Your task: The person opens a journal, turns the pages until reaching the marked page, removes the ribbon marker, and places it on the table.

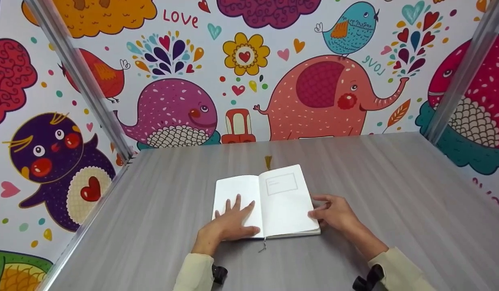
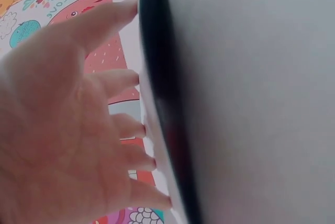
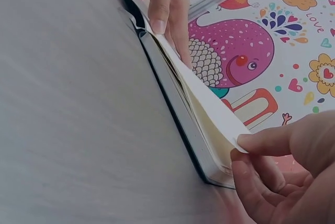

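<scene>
An open notebook (image 1: 288,212) with white pages lies on the table, a printed box (image 1: 282,184) at the top of its right page. My left hand (image 1: 231,224) rests on the left page with fingers spread. In the left wrist view its fingertips (image 2: 137,79) press against the page, beside the dark cover edge (image 2: 162,88). At the lower right corner my right hand (image 1: 338,212) pinches a page between thumb and fingers. The right wrist view shows that page (image 3: 209,101) lifted a little off the stack beneath.
The grey wood-grain table (image 1: 164,226) runs back to a wall (image 1: 241,91) printed with cartoon animals. Metal posts (image 1: 77,72) stand at both sides. A yellow tassel (image 1: 268,162) sticks out above the notebook, and a thin ribbon end (image 1: 264,245) hangs out below.
</scene>
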`<state>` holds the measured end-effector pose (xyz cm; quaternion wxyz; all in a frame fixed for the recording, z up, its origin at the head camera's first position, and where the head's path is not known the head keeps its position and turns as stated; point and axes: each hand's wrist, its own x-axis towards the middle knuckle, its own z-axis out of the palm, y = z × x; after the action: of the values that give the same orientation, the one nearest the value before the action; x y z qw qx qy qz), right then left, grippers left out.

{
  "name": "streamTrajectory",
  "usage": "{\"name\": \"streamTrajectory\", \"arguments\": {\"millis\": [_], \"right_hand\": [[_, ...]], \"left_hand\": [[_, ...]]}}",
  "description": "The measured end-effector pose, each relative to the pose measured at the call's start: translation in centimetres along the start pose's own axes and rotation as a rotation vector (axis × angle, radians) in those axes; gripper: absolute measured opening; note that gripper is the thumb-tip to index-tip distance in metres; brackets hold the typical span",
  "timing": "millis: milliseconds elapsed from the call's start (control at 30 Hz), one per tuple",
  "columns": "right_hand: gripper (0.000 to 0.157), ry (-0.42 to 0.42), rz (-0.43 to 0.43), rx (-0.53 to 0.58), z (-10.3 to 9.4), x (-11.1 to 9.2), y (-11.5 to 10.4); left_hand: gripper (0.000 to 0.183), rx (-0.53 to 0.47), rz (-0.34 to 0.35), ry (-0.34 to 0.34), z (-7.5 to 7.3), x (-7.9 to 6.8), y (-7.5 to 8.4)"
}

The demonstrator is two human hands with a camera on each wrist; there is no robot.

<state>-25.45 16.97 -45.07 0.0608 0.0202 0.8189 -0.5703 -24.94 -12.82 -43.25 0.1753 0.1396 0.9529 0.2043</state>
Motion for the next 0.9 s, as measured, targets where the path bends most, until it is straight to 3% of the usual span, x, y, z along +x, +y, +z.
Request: {"name": "streamTrajectory", "arguments": {"millis": [200,367,667,900], "right_hand": [[0.059,0.013,0.037,-0.003,-0.07,0.19,0.24],[0.045,0.038,0.059,0.001,0.20,0.14,0.35],[0.030,-0.025,0.047,0.010,0.44,0.20,0.50],[0.025,-0.023,0.044,-0.039,0.11,0.23,0.39]], "left_hand": [[0.076,-0.008,0.013,0.003,0.15,0.13,-0.01],[0.065,0.004,0.039,-0.005,0.23,0.24,0.12],[0.059,-0.008,0.065,-0.031,0.37,0.30,0.15],[0.058,-0.021,0.071,-0.030,0.34,0.37,0.07]]}}
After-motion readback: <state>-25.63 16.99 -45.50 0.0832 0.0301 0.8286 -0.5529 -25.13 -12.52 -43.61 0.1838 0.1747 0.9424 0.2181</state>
